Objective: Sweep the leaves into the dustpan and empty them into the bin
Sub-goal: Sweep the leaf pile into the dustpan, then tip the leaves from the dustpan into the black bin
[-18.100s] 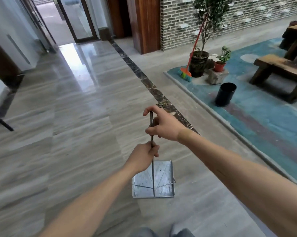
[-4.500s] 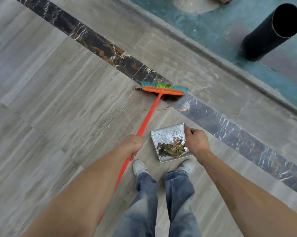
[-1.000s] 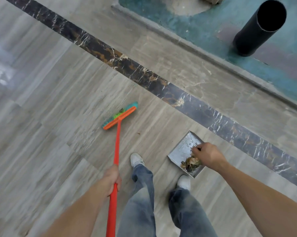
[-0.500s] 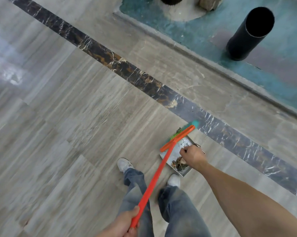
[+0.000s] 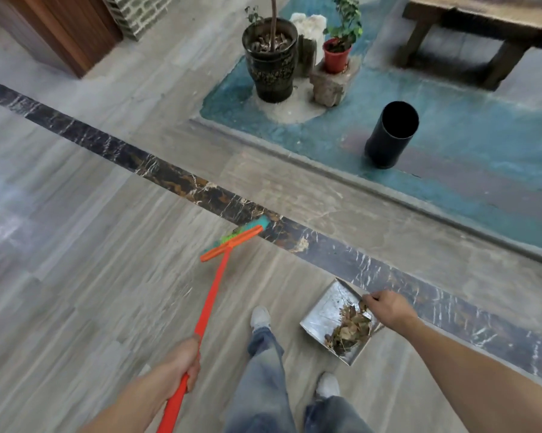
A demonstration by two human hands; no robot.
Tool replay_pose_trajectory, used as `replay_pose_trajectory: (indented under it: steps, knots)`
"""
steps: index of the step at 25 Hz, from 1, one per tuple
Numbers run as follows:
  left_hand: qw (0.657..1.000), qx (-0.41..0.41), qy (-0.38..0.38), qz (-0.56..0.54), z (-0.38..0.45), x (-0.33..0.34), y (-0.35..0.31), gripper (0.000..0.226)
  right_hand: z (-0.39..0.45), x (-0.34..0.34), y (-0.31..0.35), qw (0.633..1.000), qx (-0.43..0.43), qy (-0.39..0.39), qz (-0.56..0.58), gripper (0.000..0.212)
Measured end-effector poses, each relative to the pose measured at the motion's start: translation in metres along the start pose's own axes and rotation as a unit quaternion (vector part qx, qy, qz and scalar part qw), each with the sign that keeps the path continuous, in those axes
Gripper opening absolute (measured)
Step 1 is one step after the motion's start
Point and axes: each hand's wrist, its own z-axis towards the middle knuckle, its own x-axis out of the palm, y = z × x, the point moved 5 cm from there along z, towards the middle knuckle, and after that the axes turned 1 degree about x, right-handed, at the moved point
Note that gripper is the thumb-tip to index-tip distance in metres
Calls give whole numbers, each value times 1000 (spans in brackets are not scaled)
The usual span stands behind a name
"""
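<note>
Right hand (image 5: 388, 307) clamped on the dustpan (image 5: 329, 310) handle, left hand (image 5: 182, 364) fisted round the broom (image 5: 215, 289); dry leaves (image 5: 348, 331) look featherlight (carry level).

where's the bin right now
In the head view, the black bin stands upright on the teal rug at upper right, beyond the dark marble strip, right of the potted plants.
</note>
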Motion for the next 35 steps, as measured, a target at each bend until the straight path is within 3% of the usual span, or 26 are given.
replay_pose_trajectory:
  steps: [6,11,15,22,25,28,35]
  knots:
    - [994,76,40,61,55,-48,-122,64,9,-96,66,983,38,-101,150,32]
    - [963,153,27,218,73,-70,-243,61,9,-182,96,922,59,-236,300,31]
    - [953,196,54,222,69,-58,-330,52,20,-231,122,881,60,-300,361,29]
    - [955,207,74,200,81,-9,-463,53,84,-370,189,774,-112,-291,552,14]
    - [943,223,48,241,91,10,-524,56,124,-428,201,773,-101,-380,499,8]
    - [936,223,36,270,84,22,-574,55,147,-472,203,762,-53,-430,481,24]
    - [942,199,73,260,92,50,-673,54,205,-568,214,796,12,-405,449,44]
